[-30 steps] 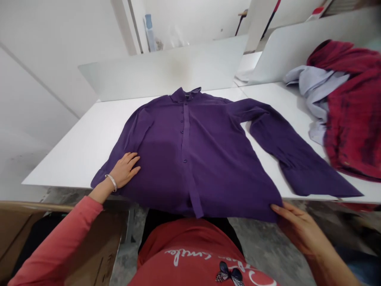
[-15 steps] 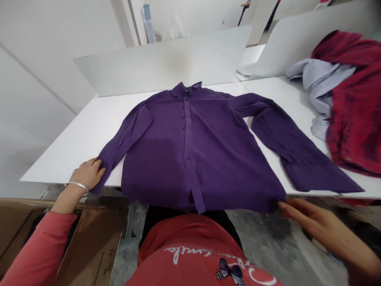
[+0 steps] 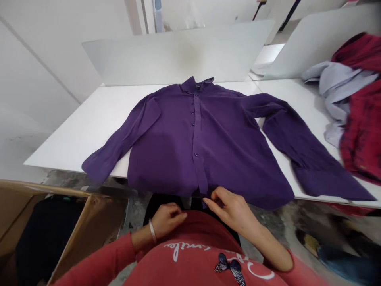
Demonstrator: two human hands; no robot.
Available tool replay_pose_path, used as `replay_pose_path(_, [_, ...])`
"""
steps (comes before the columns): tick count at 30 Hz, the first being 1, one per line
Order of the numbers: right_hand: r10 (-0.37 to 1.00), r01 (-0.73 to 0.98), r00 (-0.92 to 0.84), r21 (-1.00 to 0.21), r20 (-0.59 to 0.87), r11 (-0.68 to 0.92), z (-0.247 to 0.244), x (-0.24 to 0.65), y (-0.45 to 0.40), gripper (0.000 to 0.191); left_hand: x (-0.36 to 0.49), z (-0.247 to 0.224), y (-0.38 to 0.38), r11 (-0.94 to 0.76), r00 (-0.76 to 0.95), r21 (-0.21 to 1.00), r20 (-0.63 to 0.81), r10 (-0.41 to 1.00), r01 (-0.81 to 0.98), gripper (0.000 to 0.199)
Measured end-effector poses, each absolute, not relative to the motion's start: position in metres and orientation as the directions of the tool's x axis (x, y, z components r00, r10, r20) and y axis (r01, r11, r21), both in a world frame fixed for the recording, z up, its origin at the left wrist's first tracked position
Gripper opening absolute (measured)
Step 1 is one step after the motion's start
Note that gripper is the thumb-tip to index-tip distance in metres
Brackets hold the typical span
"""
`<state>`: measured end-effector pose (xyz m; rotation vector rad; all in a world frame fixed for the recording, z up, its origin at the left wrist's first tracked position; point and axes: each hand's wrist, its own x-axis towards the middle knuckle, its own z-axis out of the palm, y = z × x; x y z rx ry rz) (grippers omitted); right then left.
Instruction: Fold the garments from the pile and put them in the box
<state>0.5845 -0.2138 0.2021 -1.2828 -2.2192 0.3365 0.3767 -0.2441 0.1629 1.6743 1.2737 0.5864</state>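
Observation:
A purple long-sleeved button-up shirt [image 3: 166,139] lies front side up, collar at the far side, with its hem hanging over the table's near edge. My right hand [image 3: 230,204] is closed on the lower end of the front placket, thumb and fingers pinching the cloth at the hem. Close to my body, just below the hem, my left hand [image 3: 168,218] has its fingers curled in, and nothing shows in them. The left-side sleeve lies angled toward the near edge, its cuff hanging over; the other sleeve stretches out to the right.
The white table [image 3: 74,127] has a frosted divider [image 3: 178,55] at its back. A heap of red and dark clothes [image 3: 364,131] with a light grey garment [image 3: 336,87] is at the right. An open cardboard box [image 3: 86,222] holding dark cloth stands at the lower left.
My left hand has let go of the left-side cuff and come in toward my body. My right hand has moved from the shirt's right hem corner to the placket's lower end.

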Motion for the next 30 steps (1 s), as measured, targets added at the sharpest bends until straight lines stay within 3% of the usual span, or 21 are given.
replay_pose_path(2, [0.861, 0.764, -0.352, -0.419, 0.367, 0.491, 0.193, 0.586, -0.222, 0.034, 0.383, 0.146, -0.239, 0.359, 0.142, 0.914, -0.387, 0.911, 0.190, 0.035])
replay_pose_path(3, [0.856, 0.785, -0.335, -0.386, 0.394, 0.485, 0.189, 0.586, -0.225, 0.034, 0.386, 0.141, -0.235, 0.470, 0.079, 0.883, -0.468, 0.880, -0.005, 0.040])
replay_pose_path(6, [0.823, 0.824, -0.315, -0.293, 0.473, 0.484, 0.182, 0.584, -0.230, 0.037, 0.399, 0.137, -0.225, 0.544, 0.084, 0.710, -0.572, 0.816, -0.448, 0.046])
replay_pose_path(10, [0.780, 0.850, -0.359, -0.164, 0.513, 0.500, 0.177, 0.575, -0.226, 0.038, 0.412, 0.140, -0.223, 0.518, 0.144, 0.546, -0.584, 0.799, -0.658, 0.037])
replay_pose_path(15, [0.768, 0.883, -0.370, -0.060, 0.522, 0.466, 0.179, 0.564, -0.219, 0.030, 0.413, 0.141, -0.223, 0.450, 0.137, 0.494, -0.547, 0.826, -0.744, 0.033])
replay_pose_path(21, [0.793, 0.880, -0.404, -0.042, 0.456, 0.473, 0.198, 0.562, -0.220, 0.014, 0.415, 0.136, -0.224, 0.424, 0.098, 0.623, -0.487, 0.868, -0.657, 0.035])
replay_pose_path(28, [0.848, 0.786, -0.386, -0.352, 0.362, 0.508, 0.235, 0.562, -0.217, 0.010, 0.414, 0.132, -0.229, 0.370, 0.145, 0.783, -0.345, 0.927, -0.500, 0.040])
replay_pose_path(30, [0.854, 0.767, -0.400, -0.389, 0.332, 0.511, 0.237, 0.554, -0.216, 0.011, 0.413, 0.133, -0.230, 0.370, 0.149, 0.816, -0.340, 0.928, -0.445, 0.042])
